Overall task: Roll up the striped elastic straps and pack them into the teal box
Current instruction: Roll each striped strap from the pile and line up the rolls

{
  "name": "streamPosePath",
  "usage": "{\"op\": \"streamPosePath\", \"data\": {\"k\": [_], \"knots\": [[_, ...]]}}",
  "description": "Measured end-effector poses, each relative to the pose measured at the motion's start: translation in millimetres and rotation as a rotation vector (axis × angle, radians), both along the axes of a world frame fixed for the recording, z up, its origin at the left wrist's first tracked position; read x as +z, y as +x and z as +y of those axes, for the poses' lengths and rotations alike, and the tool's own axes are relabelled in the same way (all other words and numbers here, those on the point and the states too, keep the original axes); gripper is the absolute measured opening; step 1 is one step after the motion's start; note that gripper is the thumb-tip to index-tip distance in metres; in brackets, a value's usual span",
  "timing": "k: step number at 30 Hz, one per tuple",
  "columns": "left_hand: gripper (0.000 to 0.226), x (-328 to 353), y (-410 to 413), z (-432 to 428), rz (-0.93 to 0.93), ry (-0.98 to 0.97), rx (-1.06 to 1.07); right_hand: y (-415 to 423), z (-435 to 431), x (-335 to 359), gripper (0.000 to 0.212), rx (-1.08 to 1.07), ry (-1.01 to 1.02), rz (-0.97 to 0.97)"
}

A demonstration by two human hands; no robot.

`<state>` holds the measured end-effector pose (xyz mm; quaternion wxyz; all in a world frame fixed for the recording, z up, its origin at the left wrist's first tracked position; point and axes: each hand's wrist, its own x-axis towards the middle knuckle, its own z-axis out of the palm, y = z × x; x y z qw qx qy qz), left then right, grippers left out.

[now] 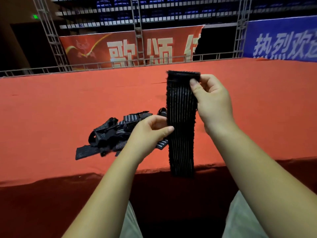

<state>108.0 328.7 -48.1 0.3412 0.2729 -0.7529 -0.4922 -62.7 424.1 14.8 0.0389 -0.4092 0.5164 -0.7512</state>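
A black elastic strap with thin pale stripes hangs upright in front of me, its lower end past the table's front edge. My right hand pinches its top right corner, thumb on the front. My left hand pinches its left edge about halfway down. A loose heap of several more striped straps lies on the red tablecloth behind my left hand. No teal box is in view.
The red-covered table stretches wide to both sides, its front edge just below my hands. Metal truss frames and red and blue banners stand behind the far edge. My knees show below the table.
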Motion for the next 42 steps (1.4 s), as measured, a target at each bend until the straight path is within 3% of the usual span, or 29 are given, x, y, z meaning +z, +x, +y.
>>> {"op": "streamPosePath", "data": {"k": [6,10,13,19,24,29,36,42], "knots": [[0.024,-37,-23,4,-0.148,-0.098,0.243,-11,-8,-11,0.011,-0.021,0.037,-0.023],[0.023,-50,-34,5,-0.215,-0.142,0.247,-15,-9,-13,0.007,-0.031,0.047,-0.025],[0.009,-54,-37,3,-0.225,-0.130,0.198,-17,-8,-14,0.006,-0.023,0.050,-0.034],[0.016,-56,-25,-2,-0.247,-0.127,0.040,-27,-7,-19,0.006,-0.021,0.053,-0.072],[0.014,-62,-18,-9,-0.164,0.102,-0.100,-31,-15,-32,0.006,-0.009,0.051,-0.116],[0.016,-82,-12,-21,-0.295,0.210,-0.122,-32,-35,-64,0.013,0.032,0.132,-0.129],[0.017,-125,-22,-51,-0.410,0.113,-0.073,-43,-72,-107,0.021,0.070,0.244,-0.211],[0.019,-113,-31,-81,-0.621,-0.086,-0.007,-61,-98,-114,0.022,0.080,0.265,-0.188]]}}
